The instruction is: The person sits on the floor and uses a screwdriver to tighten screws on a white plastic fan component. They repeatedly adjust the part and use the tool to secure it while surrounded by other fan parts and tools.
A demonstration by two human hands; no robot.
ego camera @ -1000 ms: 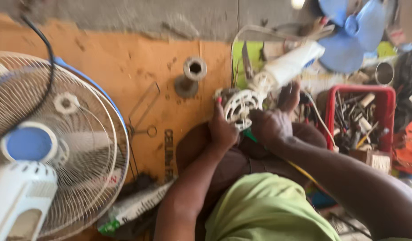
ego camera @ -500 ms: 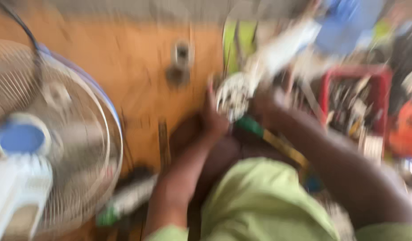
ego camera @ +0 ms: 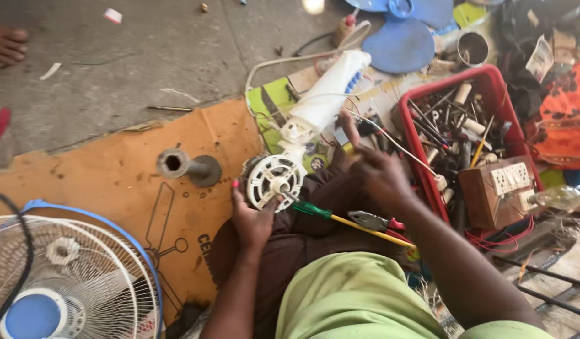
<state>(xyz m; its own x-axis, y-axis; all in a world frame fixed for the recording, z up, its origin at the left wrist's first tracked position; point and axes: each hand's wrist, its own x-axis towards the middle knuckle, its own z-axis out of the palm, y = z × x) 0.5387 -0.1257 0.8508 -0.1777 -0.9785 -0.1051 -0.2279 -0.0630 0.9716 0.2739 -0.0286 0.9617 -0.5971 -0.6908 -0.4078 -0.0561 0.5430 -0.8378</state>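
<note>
Hands on a fan motor over the lap

Fan motor (ego camera: 275, 182), round and white with a slotted face and a short shaft at its middle, rests on the person's lap at the edge of a brown cardboard sheet (ego camera: 114, 169). The left hand (ego camera: 251, 220) cups the motor from below, fingers closed around its lower rim, thumb up along its left side. A white fan neck (ego camera: 321, 100) with blue buttons runs up and to the right from the motor, thin wires trailing beside it.

The right hand (ego camera: 381, 176) hovers just right of the motor, above the lap; its fingers are bent and blurred, so whether they grip anything I cannot tell. Beneath that hand, across the dark trousers, lie a screwdriver (ego camera: 340, 216) with a green handle and yellow shaft and a pair of pliers (ego camera: 378, 221) with red grips, touching or nearly so.

To the right stands a red basket (ego camera: 415, 144) full of tools and metal parts, with a wooden socket box (ego camera: 500, 188) against its lower corner and a clear light bulb (ego camera: 557, 198) beside that. A metal pipe stand (ego camera: 186, 166) sits on the cardboard left of the motor. A fan guard (ego camera: 70, 276) with a blue rim fills the lower left corner. Blue fan blades (ego camera: 406, 37) lie on the concrete floor at the top.
</note>
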